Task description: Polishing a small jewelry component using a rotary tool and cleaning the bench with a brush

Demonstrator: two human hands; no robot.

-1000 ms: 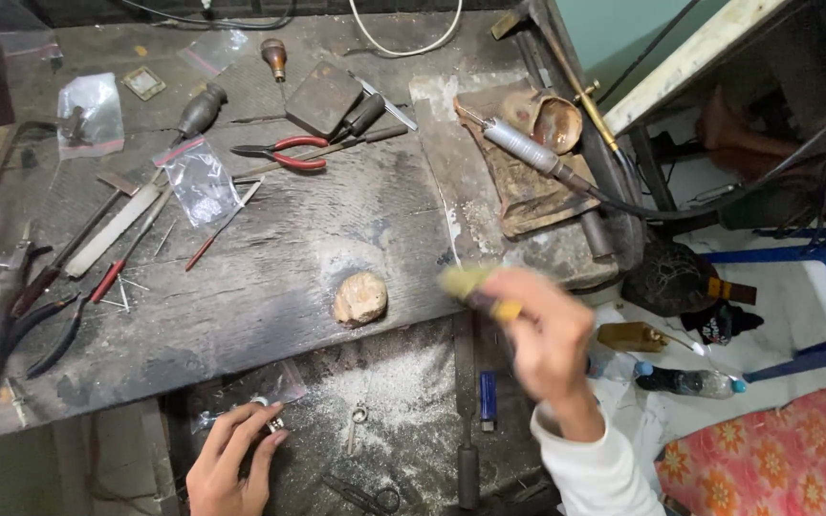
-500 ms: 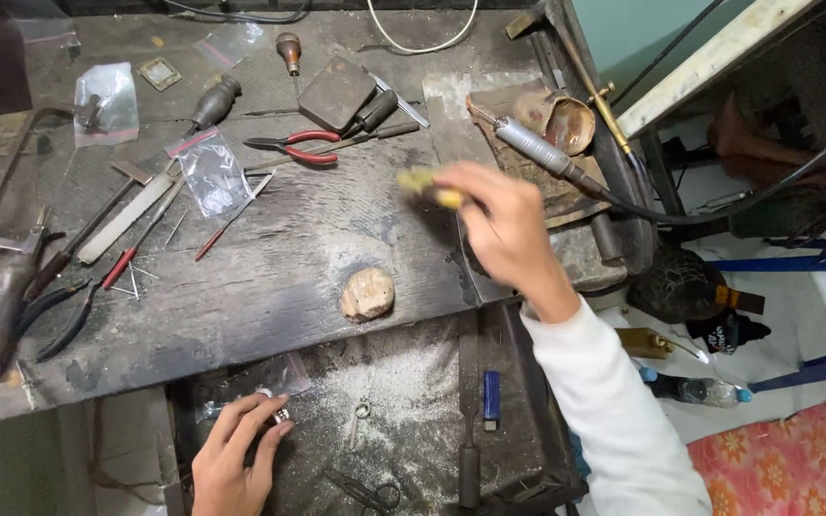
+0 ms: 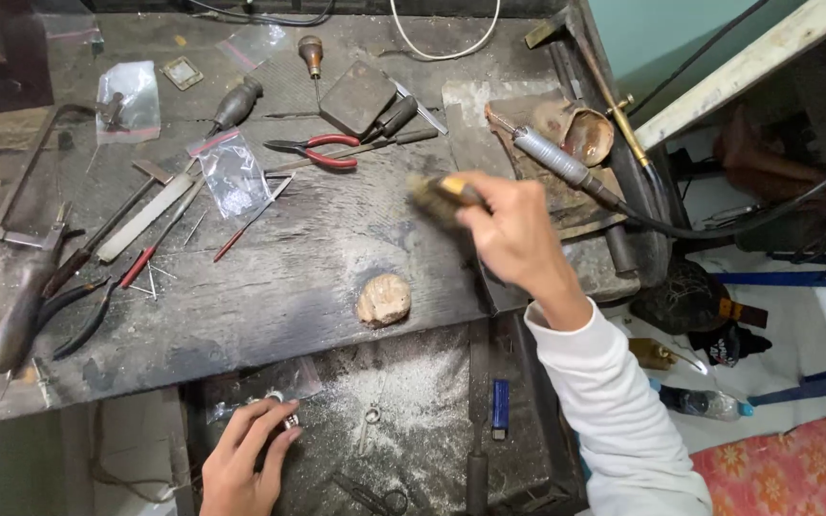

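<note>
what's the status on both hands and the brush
Right hand grips brush over bench. Left hand on small metal piece in tray. Nothing blocking.

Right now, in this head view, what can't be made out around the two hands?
- Brush in the right hand: bristles smeared by motion blur, and the fingers hide its handle.
- Small metal piece at the left hand: mostly covered by the fingertips, its shape unclear.
- Left hand: wrist cut off by the bottom edge.
- Clear bag on the bench: contents too small to tell.
</note>
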